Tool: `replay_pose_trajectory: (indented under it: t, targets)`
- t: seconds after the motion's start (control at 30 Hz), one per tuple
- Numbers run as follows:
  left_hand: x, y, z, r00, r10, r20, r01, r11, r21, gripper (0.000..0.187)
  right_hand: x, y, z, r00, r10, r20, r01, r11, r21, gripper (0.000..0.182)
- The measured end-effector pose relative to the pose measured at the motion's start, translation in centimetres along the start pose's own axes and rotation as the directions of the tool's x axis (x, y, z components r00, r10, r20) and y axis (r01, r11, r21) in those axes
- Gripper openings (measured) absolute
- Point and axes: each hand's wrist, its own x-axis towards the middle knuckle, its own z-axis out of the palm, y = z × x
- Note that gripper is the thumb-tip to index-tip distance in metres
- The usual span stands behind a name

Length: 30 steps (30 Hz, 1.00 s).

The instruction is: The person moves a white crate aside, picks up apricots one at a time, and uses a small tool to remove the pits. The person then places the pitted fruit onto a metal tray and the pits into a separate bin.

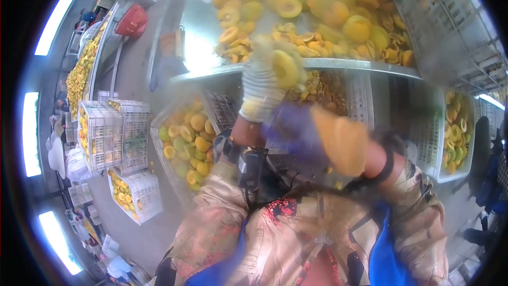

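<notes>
My left hand [260,87], in a white and grey striped glove, is raised at the front edge of the metal table [206,70]. Its fingers close round a yellow peach half [286,69], cut face toward me. Just below it, my right hand [299,130] wears a purple and orange glove. Motion smears its fingers, so whether it holds anything does not show. Beyond both hands, whole and halved peaches [357,28] lie heaped on the table, with smaller cut pieces [309,45] along the near edge.
Below the table edge, a bin holds brownish bits [323,87]. Crates of peaches stand at left [185,137] and right [456,132]. White stacked crates [114,132] and a red basket [131,21] are farther left. A large grey crate [439,21] rises at upper right.
</notes>
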Motion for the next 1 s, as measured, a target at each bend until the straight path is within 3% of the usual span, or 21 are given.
replay_pose_trajectory:
  t: [0.03,0.1,0.17,0.2,0.23,0.3,0.33,0.4,0.43,0.47,0.5,0.57,0.6,0.63,0.73,0.8,0.83,0.9,0.93,0.97,1.0]
  targets:
    - [0.0,0.2,0.9,0.997,-0.073,-0.022,0.074,0.996,0.044,0.077,-0.9,-0.8,0.3,0.978,-0.119,0.169,0.088,0.979,0.182,0.037]
    - [-0.1,0.5,0.8,0.988,-0.148,-0.047,0.152,0.985,0.088,0.077,-0.9,0.5,2.0,0.979,-0.203,-0.008,0.191,0.907,0.375,0.035]
    - [0.3,0.2,-0.4,0.97,-0.228,-0.083,0.204,0.952,-0.23,0.074,-1.5,-0.4,-1.5,0.968,0.17,0.183,-0.198,0.968,0.15,0.035]
    - [0.4,0.6,-0.9,0.96,-0.262,-0.093,0.21,0.902,-0.378,0.073,-1.2,1.3,-2.2,0.969,0.131,0.21,-0.152,0.984,0.089,0.033]
    - [0.2,1.3,-1.1,0.964,-0.245,-0.102,0.191,0.907,-0.374,0.073,-1.1,1.2,-3.2,0.969,0.117,0.216,-0.137,0.987,0.08,0.033]
    - [-0.1,2.4,-1.5,0.955,-0.227,-0.193,0.144,0.919,-0.367,0.067,-1.0,0.4,-5.1,0.886,0.369,0.282,-0.434,0.874,0.22,0.031]
    - [0.6,-0.1,-6.1,0.973,0.094,-0.212,0.015,0.888,0.459,0.059,-1.0,1.2,-4.9,0.888,0.362,0.283,-0.426,0.879,0.212,0.031]
    - [-1.4,2.6,-6.8,0.969,0.171,-0.179,-0.021,0.779,0.627,0.055,-0.7,3.5,-3.8,0.976,-0.08,-0.203,0.033,0.973,-0.227,0.035]
    - [-2.9,4.0,-7.4,0.963,0.229,-0.138,-0.04,0.635,0.771,0.052,-0.6,3.4,-4.1,0.978,-0.098,-0.184,0.054,0.971,-0.233,0.035]
    - [-4.8,5.0,-8.9,0.944,0.213,-0.253,0.0,0.764,0.645,0.046,-0.3,3.1,-4.3,0.977,0.136,-0.164,-0.147,0.987,-0.062,0.035]
    - [-7.1,6.5,-10.6,0.884,0.149,-0.442,0.112,0.853,0.51,0.04,0.0,2.8,-4.3,0.928,0.362,-0.094,-0.353,0.931,0.097,0.035]
    - [-11.4,10.5,-11.4,0.736,0.066,-0.674,0.15,0.954,0.258,0.036,0.3,2.3,-4.7,0.928,0.321,-0.191,-0.351,0.924,-0.15,0.032]
    - [-13.8,11.5,-13.9,0.636,0.065,-0.769,0.179,0.957,0.229,0.036,0.1,2.8,-4.4,0.901,0.371,-0.224,-0.372,0.927,0.036,0.029]
    - [-16.3,12.1,-16.8,0.52,0.058,-0.852,0.206,0.959,0.192,0.036,0.5,3.2,-4.7,0.863,0.457,-0.215,-0.47,0.882,-0.011,0.026]
    - [-24.1,13.2,-23.8,0.295,0.225,-0.929,0.286,0.907,0.311,0.031,-0.8,1.8,-3.0,0.867,0.417,-0.275,-0.378,0.907,0.185,0.021]
    - [-29.9,12.1,-32.4,0.278,0.174,-0.945,0.707,0.628,0.324,0.032,-0.9,3.8,-2.6,0.932,0.102,-0.347,-0.071,0.992,0.101,0.019]
    - [-30.6,12.0,-31.4,0.255,0.176,-0.951,0.709,0.635,0.308,0.032,-0.3,3.0,-2.4,0.941,0.093,-0.326,-0.065,0.993,0.094,0.019]
    - [-31.2,11.6,-28.3,0.39,0.447,-0.805,0.861,0.133,0.491,0.044,1.1,1.0,-2.3,0.879,0.415,-0.235,-0.391,0.909,0.143,0.02]
    - [-31.7,11.4,-29.6,0.303,0.355,-0.884,0.92,0.133,0.369,0.046,1.7,2.6,-2.7,0.852,0.499,-0.157,-0.409,0.823,0.394,0.02]
    - [-32.0,11.0,-29.7,0.286,0.35,-0.892,0.925,0.14,0.352,0.046,1.9,2.7,-2.2,0.855,0.498,-0.145,-0.416,0.825,0.382,0.02]
    - [-30.7,10.6,-28.6,0.381,0.368,-0.848,0.892,0.096,0.442,0.045,1.9,2.6,-1.8,0.86,0.473,-0.193,-0.414,0.866,0.279,0.021]
